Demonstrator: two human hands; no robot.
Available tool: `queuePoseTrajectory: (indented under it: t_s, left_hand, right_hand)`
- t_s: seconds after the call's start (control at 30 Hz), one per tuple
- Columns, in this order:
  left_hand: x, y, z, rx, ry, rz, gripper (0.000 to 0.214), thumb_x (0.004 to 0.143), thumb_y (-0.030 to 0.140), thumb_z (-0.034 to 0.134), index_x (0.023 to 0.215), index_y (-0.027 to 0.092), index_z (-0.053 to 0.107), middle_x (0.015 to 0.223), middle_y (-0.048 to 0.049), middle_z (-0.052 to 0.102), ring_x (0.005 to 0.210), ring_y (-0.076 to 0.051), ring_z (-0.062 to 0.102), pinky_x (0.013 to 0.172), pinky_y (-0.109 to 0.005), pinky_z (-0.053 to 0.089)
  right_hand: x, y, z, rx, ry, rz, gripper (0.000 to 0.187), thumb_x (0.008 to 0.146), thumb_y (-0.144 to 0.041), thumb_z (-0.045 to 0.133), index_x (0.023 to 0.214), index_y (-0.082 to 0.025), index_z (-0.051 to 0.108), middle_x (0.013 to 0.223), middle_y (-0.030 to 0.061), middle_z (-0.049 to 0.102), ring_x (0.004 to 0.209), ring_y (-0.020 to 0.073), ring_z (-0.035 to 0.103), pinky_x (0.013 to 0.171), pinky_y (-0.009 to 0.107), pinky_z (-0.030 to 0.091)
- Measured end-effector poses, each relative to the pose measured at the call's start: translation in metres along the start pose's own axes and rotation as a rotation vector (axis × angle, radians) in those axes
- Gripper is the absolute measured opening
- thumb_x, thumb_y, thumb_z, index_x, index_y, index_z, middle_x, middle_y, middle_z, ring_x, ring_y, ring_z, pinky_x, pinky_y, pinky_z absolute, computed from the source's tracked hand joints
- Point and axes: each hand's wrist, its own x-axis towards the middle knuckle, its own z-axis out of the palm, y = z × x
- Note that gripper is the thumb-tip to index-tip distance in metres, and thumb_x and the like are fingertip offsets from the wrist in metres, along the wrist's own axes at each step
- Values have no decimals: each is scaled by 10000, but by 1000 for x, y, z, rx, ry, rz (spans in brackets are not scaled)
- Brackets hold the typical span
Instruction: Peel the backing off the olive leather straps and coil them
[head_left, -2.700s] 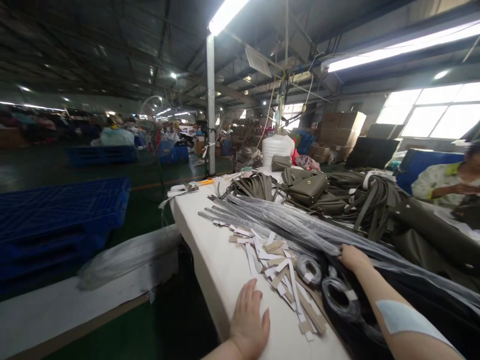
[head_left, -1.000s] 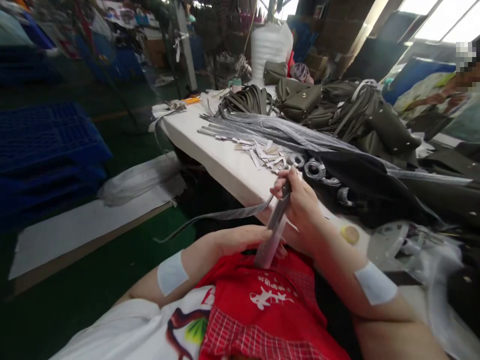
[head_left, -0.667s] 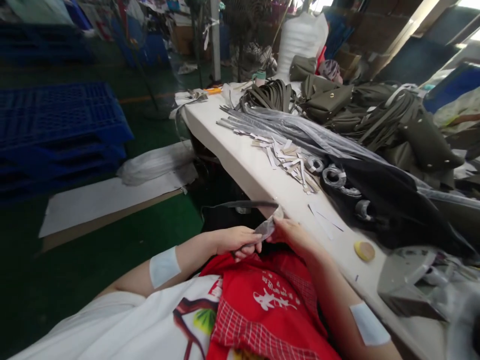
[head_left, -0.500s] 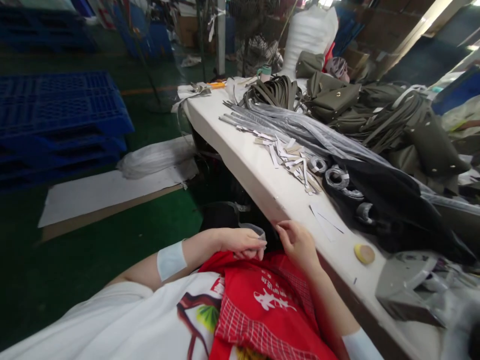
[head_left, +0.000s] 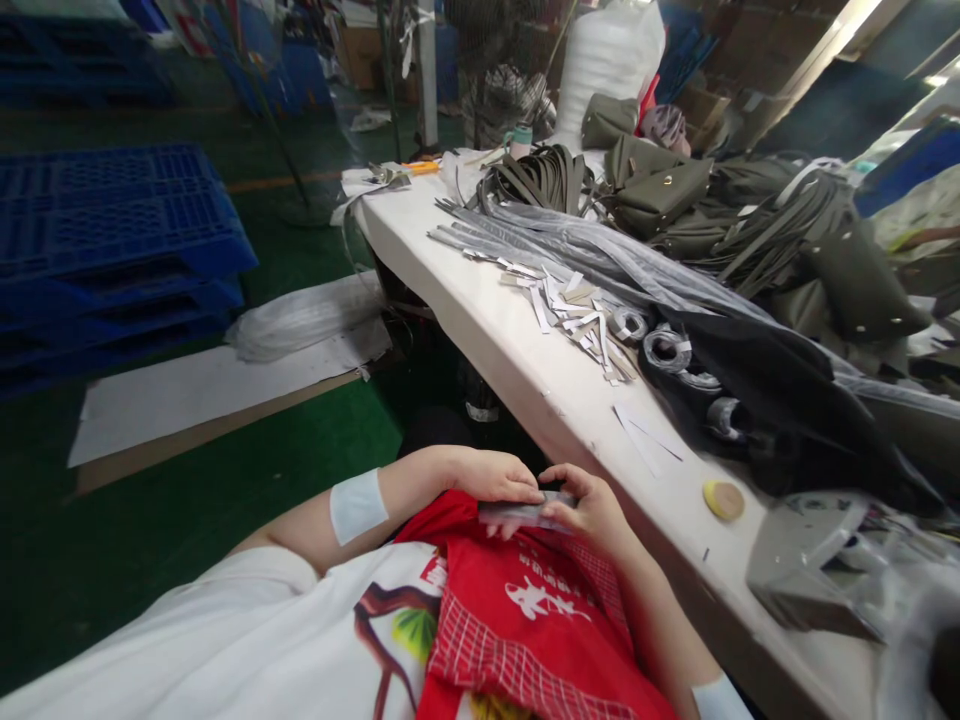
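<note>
Just above my lap, my left hand (head_left: pixel 499 478) is closed round a flat, rolled or folded grey strap in clear plastic (head_left: pixel 517 513). My right hand (head_left: pixel 589 508) pinches the strap's other end between thumb and fingers. Part of the strap is hidden behind the fingers. On the white table beside my right hand lie coiled plastic-wrapped straps (head_left: pixel 666 350), a heap of short paper strips (head_left: pixel 574 318) and a thin white slip (head_left: pixel 636 440). Longer plastic-wrapped straps (head_left: pixel 555 240) stretch behind them.
The white table (head_left: pixel 480 320) runs diagonally, its edge close to my right arm. A yellow tape roll (head_left: pixel 724 500), a tape dispenser (head_left: pixel 806 560), black cloth (head_left: pixel 772 390) and olive bags (head_left: pixel 660 190) lie on it. Blue pallets (head_left: pixel 127 220) stand on the floor at left.
My hands have come together on the strap; my right hand, apart from it before, now grips its end. The plastic loop at my left hand now shows as a flat band between both hands.
</note>
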Motion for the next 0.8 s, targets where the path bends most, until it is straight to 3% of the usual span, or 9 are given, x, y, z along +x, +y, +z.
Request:
queuePoseTrajectory:
  t_s: [0.2,0.4,0.5,0.63,0.8]
  left_hand:
    - [20,1,11,35,107,15,459,913,544,492,683,155,574,514,7,608,389,-93,525,411,-185,406]
    - [-5,6,-10,-28,176,62,515,881,639,472,775,151,594,638,-21,657,473,-101,571,479,-200,451]
    - [-22,11,-19,-51,183,69,453,874,604,524,838,156,588,666,-16,658,489,-98,580,511,-205,468]
    - [-26,11,-19,-2,228,111,362,885,519,574,956,165,582,608,32,612,466,-82,547,505,-192,456]
    - [-23,10,-17,72,249,132,379,922,491,528,1076,151,587,639,19,622,482,-80,544,498,-184,449]
  right_hand:
    - [0,-18,10,22,-13,-56,474,713,-405,749,1120,-180,659,904,37,718,793,194,627,684,258,482]
    - [-12,-7,-11,41,150,5,571,744,-442,713,1220,-139,619,662,-5,653,530,131,499,505,245,396]
    - [-15,-4,-21,38,235,14,553,732,-450,725,1184,-142,641,772,38,708,575,155,560,558,272,450]
    - [-15,-4,-23,53,257,-2,476,720,-446,734,1100,-166,680,1005,96,733,791,239,666,702,329,520]
    - [-16,-4,-26,37,222,-38,338,841,-463,604,967,-172,721,898,87,742,796,241,671,706,319,516]
